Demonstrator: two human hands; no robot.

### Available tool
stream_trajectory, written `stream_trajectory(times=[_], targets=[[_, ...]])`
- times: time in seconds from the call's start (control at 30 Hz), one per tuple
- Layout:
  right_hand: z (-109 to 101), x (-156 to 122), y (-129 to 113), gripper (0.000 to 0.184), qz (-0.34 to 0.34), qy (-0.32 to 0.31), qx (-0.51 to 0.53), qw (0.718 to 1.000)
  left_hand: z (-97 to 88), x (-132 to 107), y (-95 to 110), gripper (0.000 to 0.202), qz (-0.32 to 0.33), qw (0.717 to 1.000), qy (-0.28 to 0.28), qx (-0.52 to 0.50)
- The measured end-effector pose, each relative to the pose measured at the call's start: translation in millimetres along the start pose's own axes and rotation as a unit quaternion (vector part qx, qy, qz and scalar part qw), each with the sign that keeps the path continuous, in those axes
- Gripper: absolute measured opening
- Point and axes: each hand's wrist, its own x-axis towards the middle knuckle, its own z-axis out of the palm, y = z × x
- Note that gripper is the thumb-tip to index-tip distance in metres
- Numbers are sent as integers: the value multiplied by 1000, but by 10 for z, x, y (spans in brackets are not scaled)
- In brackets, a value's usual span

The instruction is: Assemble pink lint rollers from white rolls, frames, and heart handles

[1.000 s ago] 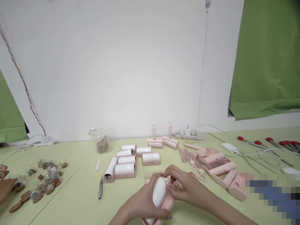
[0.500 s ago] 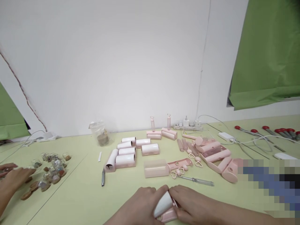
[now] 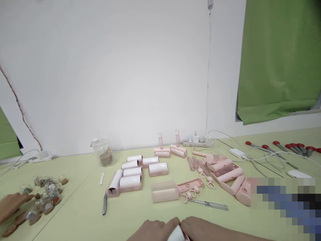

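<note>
– where's the white piece [image 3: 176, 234]?
– at the bottom edge, grasped between the left hand [image 3: 153, 231] and right hand [image 3: 195, 229].
– how does it handle?
– probably light, stiff, slick; hold its sides.

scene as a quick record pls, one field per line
left hand: holding a white curved piece, cut off by frame
right hand: holding the same piece
beyond hands: translucent pink cover; screwdriver
centre: white-topped pink cases
left edge: another person's hand beside small glass domes
</note>
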Motion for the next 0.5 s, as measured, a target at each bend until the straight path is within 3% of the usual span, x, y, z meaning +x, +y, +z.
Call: stream_trajectory(times=[0.17, 0.27, 0.37, 0.43, 0.5], targets=[[-36, -57, -33, 12, 0, 6, 35, 999, -32, -139, -29, 36, 27, 997, 34, -59], [-53, -44, 68, 19, 59, 5, 83, 995, -36, -175, -129, 60, -4, 997, 50, -66], [-103, 5, 190, 33, 116, 57, 146, 981, -33, -153, -221, 76, -59, 987, 85, -125], [-113, 59, 246, 38, 118, 88, 209, 967, -25, -94, -245, 70, -82, 971, 127, -185], [-69, 126, 281, 40, 78, 103, 281, 951, -15, -2, -238, 63, -83, 951, 172, -241]])
